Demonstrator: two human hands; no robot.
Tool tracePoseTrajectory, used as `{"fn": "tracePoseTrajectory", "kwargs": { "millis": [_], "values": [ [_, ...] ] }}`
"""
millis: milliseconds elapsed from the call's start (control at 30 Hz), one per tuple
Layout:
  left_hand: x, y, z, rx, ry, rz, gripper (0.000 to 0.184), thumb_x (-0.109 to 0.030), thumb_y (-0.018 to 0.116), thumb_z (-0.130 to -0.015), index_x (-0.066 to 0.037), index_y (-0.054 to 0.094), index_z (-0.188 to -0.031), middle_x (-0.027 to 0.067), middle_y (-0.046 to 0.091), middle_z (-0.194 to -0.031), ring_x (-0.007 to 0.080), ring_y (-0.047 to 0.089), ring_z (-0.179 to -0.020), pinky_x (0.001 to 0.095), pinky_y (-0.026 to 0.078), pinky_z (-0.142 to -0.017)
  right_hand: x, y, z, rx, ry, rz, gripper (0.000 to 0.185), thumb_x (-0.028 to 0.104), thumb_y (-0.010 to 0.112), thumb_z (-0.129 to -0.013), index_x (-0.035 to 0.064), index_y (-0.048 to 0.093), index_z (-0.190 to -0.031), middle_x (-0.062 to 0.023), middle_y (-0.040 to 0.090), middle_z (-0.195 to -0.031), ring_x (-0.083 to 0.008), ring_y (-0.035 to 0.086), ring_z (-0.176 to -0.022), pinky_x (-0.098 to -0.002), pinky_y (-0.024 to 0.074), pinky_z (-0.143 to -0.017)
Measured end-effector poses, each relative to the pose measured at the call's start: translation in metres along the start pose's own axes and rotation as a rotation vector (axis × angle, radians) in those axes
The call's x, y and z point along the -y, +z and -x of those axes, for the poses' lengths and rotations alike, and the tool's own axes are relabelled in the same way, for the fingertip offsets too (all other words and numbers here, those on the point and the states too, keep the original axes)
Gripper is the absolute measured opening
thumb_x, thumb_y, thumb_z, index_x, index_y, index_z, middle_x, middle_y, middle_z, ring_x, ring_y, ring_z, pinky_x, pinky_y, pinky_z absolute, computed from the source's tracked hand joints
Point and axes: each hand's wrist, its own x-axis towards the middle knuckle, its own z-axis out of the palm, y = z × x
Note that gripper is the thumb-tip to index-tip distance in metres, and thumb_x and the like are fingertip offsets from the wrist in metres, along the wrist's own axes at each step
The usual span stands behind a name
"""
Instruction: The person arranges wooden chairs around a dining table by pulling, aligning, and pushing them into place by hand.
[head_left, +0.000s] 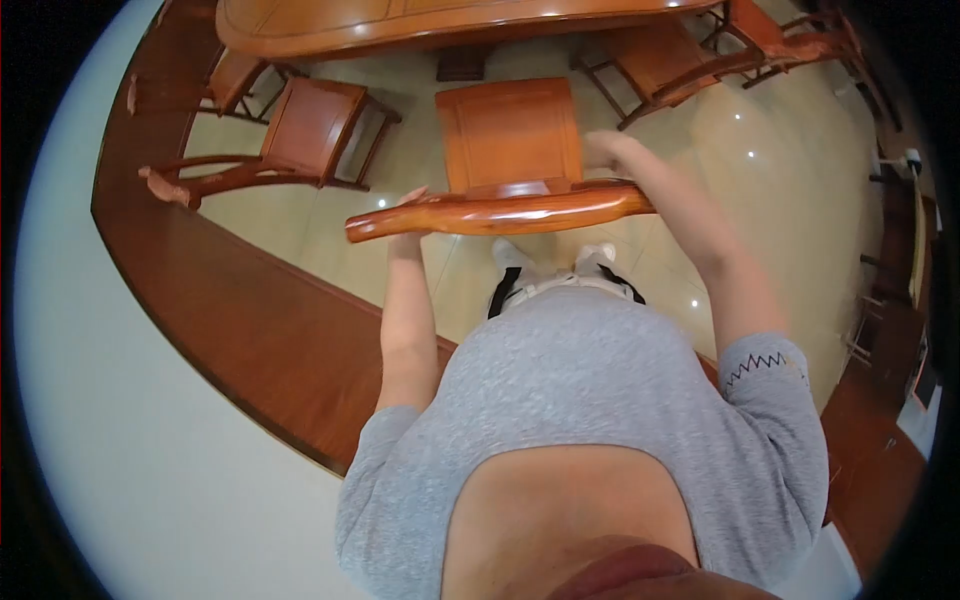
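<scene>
A wooden chair stands in front of me, with its orange-brown seat (510, 132) beyond its glossy curved top rail (520, 212). My left hand (412, 205) is closed on the rail near its left end, with fingertips showing at the far edge and the rest partly behind the wood. Past the rail's right part, my right hand (606, 149) is beside the right edge of the seat. It is smeared by motion, so its fingers and anything in them cannot be made out.
A large wooden table (430, 22) spans the top of the view. Another chair (312, 122) stands at the left, and more chairs (655, 62) at the upper right. A dark red-brown wooden surface (250, 320) runs diagonally along the left. Pale glossy tiles (750, 200) cover the floor.
</scene>
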Motion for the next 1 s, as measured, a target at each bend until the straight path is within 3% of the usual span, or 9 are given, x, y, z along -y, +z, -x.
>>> {"fn": "tracePoseTrajectory", "kwargs": {
  "millis": [33,67,167,233,300,433,500,633,1000],
  "values": [
    [0.018,0.004,0.005,-0.221,0.287,-0.818,0.045,-0.035,0.042,-0.091,0.001,0.050,-0.116,0.0170,0.056,-0.115,0.0269,0.053,-0.104,0.0398,0.042,-0.091,0.000,-0.005,0.000,-0.167,-0.148,-0.052,0.042,0.026,0.059,-0.078,-0.0036,0.055,-0.107,-0.0195,0.062,-0.094,-0.0312,0.063,-0.070,-0.0437,0.0509,-0.057],
    [-0.003,0.030,-0.014,-0.196,0.296,-0.827,0.045,-0.035,0.042,-0.091,0.001,0.050,-0.116,0.0170,0.056,-0.115,0.0269,0.053,-0.104,0.0398,0.042,-0.091,0.016,-0.022,0.018,-0.082,-0.039,-0.220,0.039,0.028,0.055,-0.081,-0.0022,0.055,-0.107,-0.0201,0.062,-0.091,-0.0309,0.062,-0.071,-0.0441,0.0508,-0.059],
    [-0.046,0.145,0.001,-0.765,0.213,0.734,0.033,-0.034,0.045,-0.087,-0.005,0.060,-0.090,0.0109,0.064,-0.086,0.0226,0.062,-0.079,0.0416,0.050,-0.080,0.013,-0.045,0.084,-0.212,-0.133,-0.335,0.042,0.034,0.056,-0.082,-0.0032,0.056,-0.102,-0.0227,0.062,-0.092,-0.0343,0.061,-0.083,-0.0435,0.0495,-0.073],
    [0.052,0.061,0.002,-0.886,-0.089,0.647,0.034,-0.037,0.046,-0.085,-0.006,0.057,-0.074,0.0087,0.062,-0.075,0.0210,0.059,-0.063,0.0373,0.051,-0.063,-0.011,-0.032,0.094,-0.507,-0.423,-0.114,0.046,0.039,0.054,-0.083,-0.0025,0.055,-0.101,-0.0222,0.062,-0.091,-0.0358,0.061,-0.083,-0.0437,0.0486,-0.072],
    [0.099,0.068,0.010,-0.400,-0.272,0.768,0.029,-0.032,0.048,-0.084,-0.008,0.053,-0.068,0.0060,0.057,-0.065,0.0198,0.051,-0.050,0.0317,0.045,-0.049,-0.044,-0.013,0.108,-0.487,-0.327,-0.171,0.047,0.042,0.053,-0.084,-0.0022,0.056,-0.101,-0.0219,0.062,-0.090,-0.0357,0.060,-0.082,-0.0432,0.0483,-0.072],
    [0.126,0.170,-0.065,-1.015,-0.505,0.629,0.016,-0.024,0.048,-0.082,-0.011,0.049,-0.072,0.0039,0.049,-0.058,0.0165,0.048,-0.049,0.0297,0.039,-0.044,-0.090,0.042,0.103,-0.373,-0.167,-0.580,0.051,0.047,0.051,-0.084,-0.0019,0.059,-0.097,-0.0190,0.063,-0.086,-0.0314,0.062,-0.078,-0.0396,0.0477,-0.071],
    [0.133,0.205,-0.113,-0.874,-0.559,0.400,0.014,-0.024,0.051,-0.081,-0.011,0.050,-0.078,0.0039,0.049,-0.061,0.0163,0.050,-0.052,0.0310,0.040,-0.047,-0.104,0.056,0.110,-0.178,-0.186,-0.855,0.051,0.045,0.054,-0.083,-0.0024,0.058,-0.103,-0.0198,0.063,-0.090,-0.0315,0.062,-0.079,-0.0381,0.0479,-0.072],
    [0.083,0.297,-0.213,-0.498,-0.613,-0.098,0.016,-0.022,0.052,-0.082,-0.010,0.050,-0.092,0.0056,0.051,-0.073,0.0169,0.051,-0.056,0.0320,0.042,-0.051,-0.125,0.096,0.105,-0.263,-0.165,-0.420,0.050,0.043,0.060,-0.077,0.0020,0.057,-0.106,-0.0185,0.061,-0.099,-0.0329,0.058,-0.092,-0.0404,0.0461,-0.078],
    [0.054,0.362,-0.388,-0.434,-0.517,0.060,0.025,-0.021,0.054,-0.082,-0.005,0.049,-0.100,0.0073,0.056,-0.076,0.0179,0.053,-0.054,0.0315,0.043,-0.048,-0.263,0.072,0.102,-0.398,-0.112,-0.592,0.048,0.036,0.060,-0.081,0.0002,0.053,-0.112,-0.0180,0.063,-0.091,-0.0309,0.061,-0.085,-0.0378,0.0471,-0.075]
  ]
}}
